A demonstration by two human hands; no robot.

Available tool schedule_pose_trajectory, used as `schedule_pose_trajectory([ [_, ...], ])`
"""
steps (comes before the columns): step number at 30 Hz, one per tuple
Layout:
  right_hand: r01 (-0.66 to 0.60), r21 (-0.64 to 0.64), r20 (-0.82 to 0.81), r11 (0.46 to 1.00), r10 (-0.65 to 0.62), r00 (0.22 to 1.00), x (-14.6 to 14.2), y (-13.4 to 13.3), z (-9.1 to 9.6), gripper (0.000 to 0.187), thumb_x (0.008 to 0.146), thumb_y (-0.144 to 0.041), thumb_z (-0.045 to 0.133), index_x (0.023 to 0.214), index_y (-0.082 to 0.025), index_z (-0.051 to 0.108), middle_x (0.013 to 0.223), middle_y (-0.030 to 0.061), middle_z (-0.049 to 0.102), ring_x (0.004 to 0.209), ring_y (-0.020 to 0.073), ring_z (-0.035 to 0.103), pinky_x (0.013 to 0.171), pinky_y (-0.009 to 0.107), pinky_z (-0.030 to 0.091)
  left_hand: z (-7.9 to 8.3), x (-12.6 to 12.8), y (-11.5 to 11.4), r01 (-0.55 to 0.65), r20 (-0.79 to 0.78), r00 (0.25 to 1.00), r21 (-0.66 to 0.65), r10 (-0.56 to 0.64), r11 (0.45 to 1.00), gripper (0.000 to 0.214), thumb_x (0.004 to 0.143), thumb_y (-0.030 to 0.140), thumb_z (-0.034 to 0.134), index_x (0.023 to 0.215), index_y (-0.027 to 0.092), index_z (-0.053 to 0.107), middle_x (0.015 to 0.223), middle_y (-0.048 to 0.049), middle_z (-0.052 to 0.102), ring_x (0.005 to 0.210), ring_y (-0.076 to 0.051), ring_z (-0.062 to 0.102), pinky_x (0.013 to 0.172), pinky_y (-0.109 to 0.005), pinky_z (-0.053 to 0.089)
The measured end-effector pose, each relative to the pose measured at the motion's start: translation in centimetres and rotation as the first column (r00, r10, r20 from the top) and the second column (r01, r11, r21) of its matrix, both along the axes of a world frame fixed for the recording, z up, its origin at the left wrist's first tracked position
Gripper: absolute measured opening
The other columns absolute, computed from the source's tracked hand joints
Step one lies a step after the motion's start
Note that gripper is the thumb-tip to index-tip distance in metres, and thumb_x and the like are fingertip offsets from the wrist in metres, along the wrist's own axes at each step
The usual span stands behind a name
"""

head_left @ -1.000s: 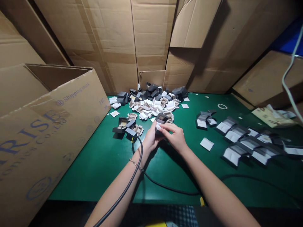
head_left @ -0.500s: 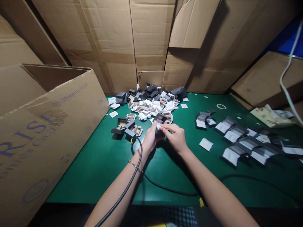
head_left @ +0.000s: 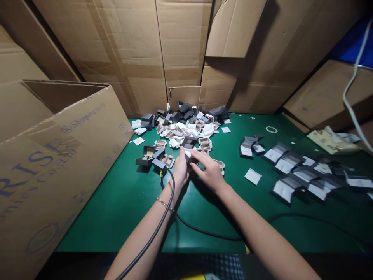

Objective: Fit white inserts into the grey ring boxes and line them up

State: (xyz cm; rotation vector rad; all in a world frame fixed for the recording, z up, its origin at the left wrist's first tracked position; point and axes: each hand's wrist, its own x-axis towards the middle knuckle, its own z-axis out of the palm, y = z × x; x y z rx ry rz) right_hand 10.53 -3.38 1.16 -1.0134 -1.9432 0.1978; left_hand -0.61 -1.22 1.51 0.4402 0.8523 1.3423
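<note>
My left hand is closed round a small black hinged box, its lid tilted up and away from me. Inside the box's near half shows a white insert. My right hand is at the box from the right, thumb and fingers bent against its edge and the insert. Fingers partly hide the box's lower part. Just beyond lies a heap of white and beige card inserts, with black boxes piled behind it. Left of my hands are an open black box and a beige card insert.
A large cardboard carton stands on the left. Several open black boxes with white inserts lie in rows at the right, near a loose white card. A black cable crosses my left forearm and the green table.
Both hands have shifted slightly left with the box. My right fingers have spread a little along the box's edge, and a beige insert now shows beyond my right hand.
</note>
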Motion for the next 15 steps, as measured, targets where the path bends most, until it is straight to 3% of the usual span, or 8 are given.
schedule_pose_trajectory([
  [3, 0.007, -0.031, 0.081, 0.999, -0.005, 0.997, 0.0, 0.1, -0.4, 0.046, 0.083, -0.017, 0.051, 0.129, -0.018, 0.056, 0.131, 0.0119, 0.059, 0.122, 0.0232, 0.054, 0.104, 0.042, 0.044, -0.3, 0.1, -0.1, -0.052, -0.024, 0.998, 0.092, 0.054, 0.994, 0.039, 0.078, 0.056, 0.059, 0.076, 0.017, 0.062, 0.069, -0.0031, 0.066, 0.074, -0.018, 0.064, 0.071, -0.028, 0.050],
  [6, 0.047, -0.038, 0.101, 0.998, -0.043, 0.994, 0.3, 0.4, -0.7, 0.052, 0.077, -0.009, 0.047, 0.128, -0.018, 0.057, 0.127, 0.0115, 0.061, 0.118, 0.0235, 0.055, 0.101, 0.043, 0.045, -0.7, 0.5, -0.5, -0.009, -0.043, 0.999, 0.204, 0.018, 0.979, 0.045, 0.067, 0.058, 0.070, 0.078, 0.016, 0.061, 0.076, -0.0042, 0.066, 0.081, -0.020, 0.064, 0.077, -0.030, 0.048],
  [11, 0.055, 0.030, 0.066, 0.998, -0.057, 0.996, 0.6, 0.6, -0.6, 0.052, 0.073, -0.005, 0.044, 0.120, -0.019, 0.062, 0.116, 0.0092, 0.066, 0.110, 0.0205, 0.059, 0.096, 0.037, 0.048, -1.3, 1.0, -0.8, 0.043, -0.057, 0.998, 0.320, -0.026, 0.947, 0.056, 0.063, 0.066, 0.067, 0.084, 0.015, 0.061, 0.089, -0.0068, 0.067, 0.086, -0.019, 0.062, 0.083, -0.030, 0.047],
  [15, 0.085, 0.071, 0.064, 0.994, -0.090, 0.994, 0.3, 0.2, -0.4, 0.053, 0.071, -0.003, 0.043, 0.116, -0.021, 0.064, 0.115, 0.0071, 0.068, 0.108, 0.0186, 0.060, 0.097, 0.036, 0.045, -1.2, 1.1, -0.8, 0.054, -0.071, 0.997, 0.341, -0.032, 0.938, 0.058, 0.064, 0.068, 0.064, 0.086, 0.014, 0.061, 0.085, -0.0072, 0.067, 0.085, -0.020, 0.063, 0.079, -0.031, 0.048],
])
